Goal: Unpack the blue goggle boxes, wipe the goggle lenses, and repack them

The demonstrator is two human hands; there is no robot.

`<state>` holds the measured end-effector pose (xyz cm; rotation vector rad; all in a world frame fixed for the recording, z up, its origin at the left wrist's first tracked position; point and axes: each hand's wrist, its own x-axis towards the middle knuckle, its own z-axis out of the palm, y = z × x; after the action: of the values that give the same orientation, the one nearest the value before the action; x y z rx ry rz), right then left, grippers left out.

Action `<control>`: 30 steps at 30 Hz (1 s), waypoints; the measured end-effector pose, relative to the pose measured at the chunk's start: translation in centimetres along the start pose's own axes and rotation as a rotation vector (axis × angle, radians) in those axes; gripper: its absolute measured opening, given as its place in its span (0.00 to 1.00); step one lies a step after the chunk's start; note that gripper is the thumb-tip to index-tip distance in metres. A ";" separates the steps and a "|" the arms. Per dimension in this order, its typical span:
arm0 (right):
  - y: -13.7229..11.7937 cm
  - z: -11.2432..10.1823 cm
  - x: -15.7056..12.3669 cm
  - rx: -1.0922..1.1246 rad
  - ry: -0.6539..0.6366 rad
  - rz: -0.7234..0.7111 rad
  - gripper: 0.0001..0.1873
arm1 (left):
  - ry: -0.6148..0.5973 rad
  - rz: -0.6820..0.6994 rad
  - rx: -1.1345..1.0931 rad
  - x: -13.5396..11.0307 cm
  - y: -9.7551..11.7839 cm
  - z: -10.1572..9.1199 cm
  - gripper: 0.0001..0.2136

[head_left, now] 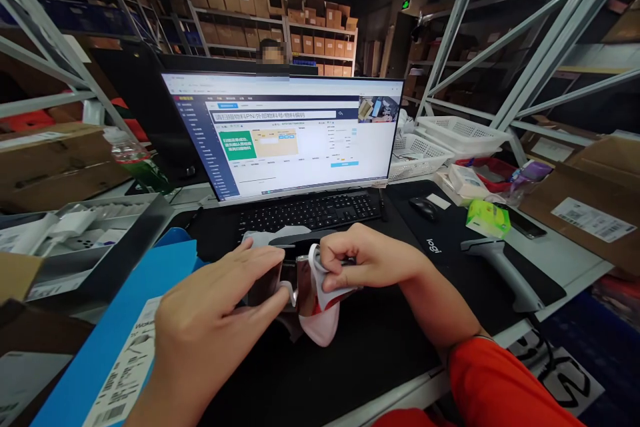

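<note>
My left hand [220, 307] and my right hand [363, 257] meet over the black desk mat [380, 347], just in front of the keyboard [310, 210]. Between them is a shiny reflective pouch with a white-and-pink edge [313, 310]. The left fingers press its left side. The right hand's fingers pinch its top edge. My right arm wears an orange sleeve [500, 387]. Part of the pouch is hidden under both hands.
A lit monitor [285, 133] stands behind the keyboard. A mouse [423, 208], a green packet [487, 219] and a grey barcode scanner [500, 267] lie to the right. A blue box [115, 340] and cardboard boxes sit left. White baskets [450, 130] and shelving stand behind.
</note>
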<state>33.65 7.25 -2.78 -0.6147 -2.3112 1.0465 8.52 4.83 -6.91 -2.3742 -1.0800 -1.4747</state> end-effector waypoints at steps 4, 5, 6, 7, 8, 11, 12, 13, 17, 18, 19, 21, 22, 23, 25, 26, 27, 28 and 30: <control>0.9 -1.0 -0.4 0.215 0.164 0.024 0.22 | 0.036 -0.171 0.051 0.3 0.1 -0.5 0.09; 1.2 -1.3 -0.5 0.292 0.216 0.039 0.23 | 0.055 -0.217 0.056 0.4 0.0 -0.6 0.08; 1.4 -1.7 -0.6 0.359 0.272 0.050 0.24 | 0.071 -0.255 0.058 0.5 -0.2 -0.8 0.08; 1.7 -2.1 -0.8 0.409 0.333 0.055 0.25 | 0.084 -0.283 0.062 0.5 -0.3 -0.9 0.08; 1.9 -2.6 -1.0 0.436 0.398 0.054 0.26 | 0.093 -0.298 0.069 0.6 -0.6 -1.1 0.09; 2.5 -4.0 -1.7 0.431 0.566 0.057 0.25 | 0.097 -0.293 0.090 0.8 -1.2 -1.6 0.10; 2.5 -4.3 -1.9 0.422 0.607 0.071 0.24 | 0.100 -0.291 0.092 0.8 -1.3 -1.7 0.10; 2.5 -4.6 -2.2 0.412 0.640 0.089 0.24 | 0.102 -0.292 0.092 0.8 -1.4 -1.8 0.10; 1.7 -4.6 -3.0 0.374 0.791 0.104 0.25 | 0.099 -0.317 0.121 1.0 -0.9 -2.0 0.09; 1.4 -4.5 -3.1 0.363 0.825 0.091 0.27 | 0.097 -0.319 0.138 1.0 -0.6 -2.0 0.08; 1.1 -4.4 -3.2 0.350 0.847 0.073 0.30 | 0.093 -0.311 0.154 1.0 -0.4 -2.0 0.07; 0.6 -4.2 -3.2 0.323 0.863 0.044 0.33 | 0.089 -0.276 0.172 1.0 -0.1 -1.9 0.05; 0.4 -4.2 -3.2 0.314 0.868 0.037 0.33 | 0.089 -0.258 0.177 0.9 0.0 -1.9 0.05; 0.3 -4.2 -3.3 0.308 0.879 0.032 0.30 | 0.091 -0.244 0.182 0.9 0.1 -1.9 0.04; 0.0 -4.4 -3.7 0.292 0.928 0.029 0.24 | 0.096 -0.234 0.192 0.9 0.1 -1.8 0.04; -0.1 -4.6 -4.0 0.269 0.959 0.028 0.22 | 0.098 -0.232 0.197 0.9 0.1 -1.9 0.04; -0.2 -5.0 -4.5 0.227 0.990 0.031 0.21 | 0.099 -0.231 0.202 0.9 0.0 -1.9 0.04; -0.3 -5.4 -5.0 0.157 1.015 0.052 0.21 | 0.102 -0.232 0.205 0.9 0.0 -1.9 0.04; -0.2 -6.3 -6.0 -0.096 1.035 0.176 0.18 | 0.104 -0.243 0.204 1.0 0.0 -1.9 0.04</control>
<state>42.16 7.00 -0.73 -1.0896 -1.4043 0.4745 7.37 4.46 -5.15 -2.0655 -1.4571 -1.4604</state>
